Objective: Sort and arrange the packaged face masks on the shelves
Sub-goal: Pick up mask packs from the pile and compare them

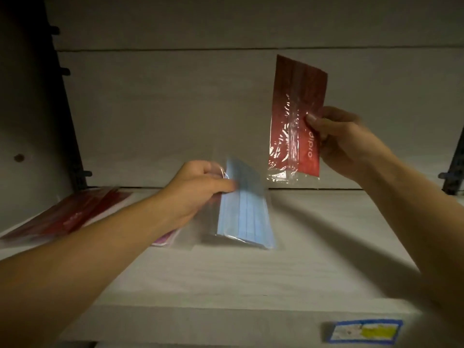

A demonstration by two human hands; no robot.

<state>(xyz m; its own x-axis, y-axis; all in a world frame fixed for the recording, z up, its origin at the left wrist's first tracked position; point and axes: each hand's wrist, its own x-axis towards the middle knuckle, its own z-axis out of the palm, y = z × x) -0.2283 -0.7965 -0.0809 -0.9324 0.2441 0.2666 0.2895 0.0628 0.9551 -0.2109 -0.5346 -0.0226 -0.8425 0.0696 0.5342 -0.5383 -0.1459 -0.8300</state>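
Observation:
My right hand (344,139) pinches a red packaged face mask (295,116) by its right edge and holds it upright in the air above the white shelf (313,234). My left hand (198,187) grips the top left of a blue packaged mask pack (244,217), whose lower end rests on the shelf near the middle. A stack of red mask packs (67,216) lies flat at the shelf's left end. A pink pack (164,238) peeks out from under my left forearm.
A white back wall (175,109) closes the shelf bay. Dark slotted uprights stand at the left (67,116) and right (454,169) edges. A blue-framed price label (364,331) sits on the shelf's front lip.

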